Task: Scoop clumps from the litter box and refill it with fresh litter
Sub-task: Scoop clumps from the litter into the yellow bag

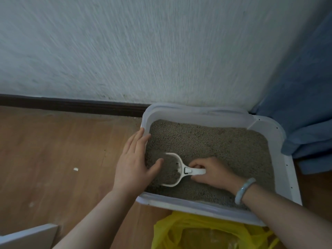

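Yellow bag (pixel 206 232) lies closest to us, just below the box's near rim, mouth open, prob. for the clumps. Box (pixel 280 141) sits on the floor (pixel 53 150) in the corner by the wall (pixel 161 51), w/ grey litter (pixel 215 144) spread across it. Scoop (pixel 172 170) is in the box's near-left part, bowl sunk in litter and loaded. Our right hand (pixel 213 174) is wrapped round the handle, fingers curled over it. Our left hand (pixel 133 164) lies flat w/ straight fingers along the left rim, holding nothing. Its thumb reaches over the bowl's edge, but we can't tell if it touches the scoop. Handling, as we judge it: scoop is thin stiff plastic, light on its own but front-heavy w/ a full bowl, so we hold it by the handle, close to the neck for control. Smooth plastic could twist in a loose grip. Litter is loose grain & spills at any tilt, and clumps are prob. crumbly, so lift level & slow. Filled box is prob. heavy yet may slide on wood, so steadying it at the rim makes sense. Scoop's long axis runs approx. left-right across the box: handle end to the right, bowl mouth pointing at the left wall of the box, open side up.
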